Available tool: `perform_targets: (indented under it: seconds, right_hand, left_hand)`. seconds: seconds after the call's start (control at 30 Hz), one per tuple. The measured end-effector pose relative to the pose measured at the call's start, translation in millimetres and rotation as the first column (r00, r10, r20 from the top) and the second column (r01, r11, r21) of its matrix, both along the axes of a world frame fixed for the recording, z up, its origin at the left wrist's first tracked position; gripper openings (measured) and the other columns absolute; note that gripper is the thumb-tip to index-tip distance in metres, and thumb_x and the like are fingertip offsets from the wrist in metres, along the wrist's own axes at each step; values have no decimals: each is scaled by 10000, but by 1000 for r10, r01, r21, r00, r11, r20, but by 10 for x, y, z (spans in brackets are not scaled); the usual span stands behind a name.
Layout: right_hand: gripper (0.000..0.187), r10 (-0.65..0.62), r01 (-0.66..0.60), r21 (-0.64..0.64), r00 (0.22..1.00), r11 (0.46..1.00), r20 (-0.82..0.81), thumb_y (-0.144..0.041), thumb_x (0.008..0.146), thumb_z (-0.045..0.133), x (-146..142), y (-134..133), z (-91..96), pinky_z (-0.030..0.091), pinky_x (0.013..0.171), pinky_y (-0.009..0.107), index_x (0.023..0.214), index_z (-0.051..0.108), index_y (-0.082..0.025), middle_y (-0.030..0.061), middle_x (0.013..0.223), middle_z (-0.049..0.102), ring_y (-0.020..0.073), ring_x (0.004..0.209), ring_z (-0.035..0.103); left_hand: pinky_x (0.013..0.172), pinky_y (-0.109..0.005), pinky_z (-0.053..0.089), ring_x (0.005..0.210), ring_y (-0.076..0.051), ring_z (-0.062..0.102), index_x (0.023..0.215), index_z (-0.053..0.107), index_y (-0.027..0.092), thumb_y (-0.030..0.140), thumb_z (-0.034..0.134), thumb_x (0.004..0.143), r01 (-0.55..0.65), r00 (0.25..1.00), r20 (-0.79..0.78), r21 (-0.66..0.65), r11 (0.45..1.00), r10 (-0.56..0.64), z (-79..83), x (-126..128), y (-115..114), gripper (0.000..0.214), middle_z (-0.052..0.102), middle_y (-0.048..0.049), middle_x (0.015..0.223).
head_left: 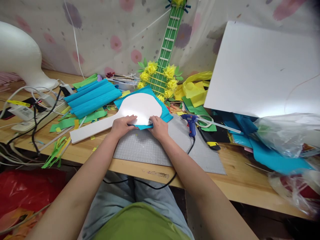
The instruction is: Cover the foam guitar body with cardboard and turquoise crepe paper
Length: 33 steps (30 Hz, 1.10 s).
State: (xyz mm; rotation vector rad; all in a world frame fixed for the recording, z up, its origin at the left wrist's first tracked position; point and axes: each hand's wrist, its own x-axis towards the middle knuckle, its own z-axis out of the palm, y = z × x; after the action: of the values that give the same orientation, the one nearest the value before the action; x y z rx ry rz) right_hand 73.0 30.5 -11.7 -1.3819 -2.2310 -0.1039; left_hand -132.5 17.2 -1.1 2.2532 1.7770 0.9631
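Observation:
A white guitar-shaped board (140, 105) lies on a sheet of blue crepe paper (167, 112), its long neck pointing left. At the near edge of the rounded body, my left hand (123, 126) is closed on the board where body and neck meet, the fingertips by the paper's edge. My right hand (159, 127) pinches the near edge of the blue paper against the board. A strip of the paper shows between the two hands. Under them lies a grey cutting mat (142, 148).
A blue glue gun (190, 124) and a yellow-black utility knife (212, 145) lie on the right. Behind stands a green paper guitar (166, 56) with yellow flowers. Folded blue crepe paper (93, 98), a power strip (22, 125) and a white board (260, 70) flank the work.

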Motion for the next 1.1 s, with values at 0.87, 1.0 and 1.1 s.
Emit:
perform_targets:
  seconds: [0.87,1.0,1.1]
  right_hand:
    - [282,139,-139,4,986,990,-89,-399,877,501,115,3,-2,427,802,295,1066,579,-204,81,1098,625,200,1017,567]
    - [203,88,-90,-26,992,996,-88,-310,889,483,115,5,-4,446,794,312,1018,593,-198,80,1073,626,205,985,579]
    - [190,110,-113,-24,988,993,-107,-294,884,488,131,-6,7,460,801,319,1006,600,-203,74,1090,622,198,1006,578]
  left_hand:
    - [983,-390,437,1073,-224,602,819,701,253,424,479,856,-92,994,-37,156,983,99,-77,214,46,282,652,-10,1140]
    - [939,-365,458,1059,-236,608,913,694,233,428,482,844,-117,993,21,133,984,116,-26,225,-39,296,668,-22,1112]
    - [874,-295,480,992,-192,632,1046,656,217,454,410,869,-112,983,161,125,986,91,32,236,-75,384,673,-27,1100]
